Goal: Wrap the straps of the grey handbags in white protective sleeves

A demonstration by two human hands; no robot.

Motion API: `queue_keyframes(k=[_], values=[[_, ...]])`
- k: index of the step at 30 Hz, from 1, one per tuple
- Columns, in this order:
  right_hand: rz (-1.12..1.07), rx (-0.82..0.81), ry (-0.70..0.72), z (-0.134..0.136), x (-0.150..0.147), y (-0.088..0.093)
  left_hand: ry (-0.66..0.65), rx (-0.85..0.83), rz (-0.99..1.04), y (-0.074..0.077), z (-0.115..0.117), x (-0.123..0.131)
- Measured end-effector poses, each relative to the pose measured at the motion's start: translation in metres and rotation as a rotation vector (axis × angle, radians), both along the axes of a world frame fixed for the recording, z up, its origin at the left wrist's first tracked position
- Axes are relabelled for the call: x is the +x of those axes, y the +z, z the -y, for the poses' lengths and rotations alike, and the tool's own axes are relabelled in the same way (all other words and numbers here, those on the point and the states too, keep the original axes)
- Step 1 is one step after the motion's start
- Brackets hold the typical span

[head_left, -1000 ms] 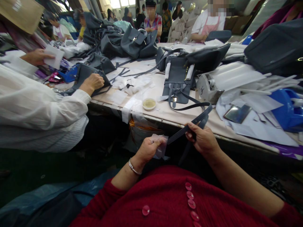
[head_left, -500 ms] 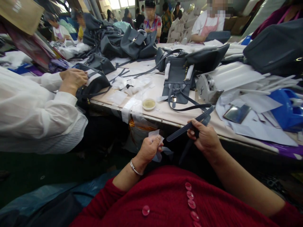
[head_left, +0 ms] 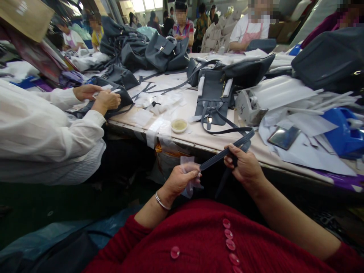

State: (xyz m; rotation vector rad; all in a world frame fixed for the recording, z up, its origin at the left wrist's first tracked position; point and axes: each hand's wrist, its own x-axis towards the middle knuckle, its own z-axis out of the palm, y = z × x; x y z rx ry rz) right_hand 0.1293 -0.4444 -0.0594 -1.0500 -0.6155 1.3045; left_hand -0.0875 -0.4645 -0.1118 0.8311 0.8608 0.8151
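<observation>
Cluttered worktable (head_left: 206, 137) | strap (head_left: 214, 159): slate-grey, narrow, flat, looped | right hand (head_left: 245, 165): pinching it

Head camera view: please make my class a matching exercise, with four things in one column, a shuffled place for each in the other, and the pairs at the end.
Things
1. Dark strap
2. Translucent film
3. Round shallow dish
4. Silver bangle

Places
A. On the table, near its front edge
B. Worn on the left wrist
C. Gripped in the wearer's right hand
D. Held in the wearer's left hand

Right pairs: 1-C, 2-D, 3-A, 4-B
</observation>
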Motion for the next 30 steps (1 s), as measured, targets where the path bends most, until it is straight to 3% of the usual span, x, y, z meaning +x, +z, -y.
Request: queue_keyframes(k=[4, 14, 19, 24, 30], values=[[0.01, 0.009, -0.008, -0.001, 0.0, 0.001, 0.03, 0.057, 0.019, -0.004, -0.002, 0.0], [-0.004, 0.005, -0.011, -0.003, 0.001, -0.001, 0.051, 0.15, -0.261, -0.001, -0.001, 0.0], [-0.006, 0.011, -0.017, -0.004, 0.002, 0.0, 0.085, 0.19, -0.242, -0.001, -0.001, 0.002], [-0.011, 0.016, -0.017, -0.004, 0.001, 0.002, 0.032, 0.202, -0.294, 0.003, -0.001, -0.002], [-0.018, 0.011, -0.025, -0.004, 0.001, 0.004, 0.039, 0.347, -0.377, 0.006, -0.002, -0.004]])
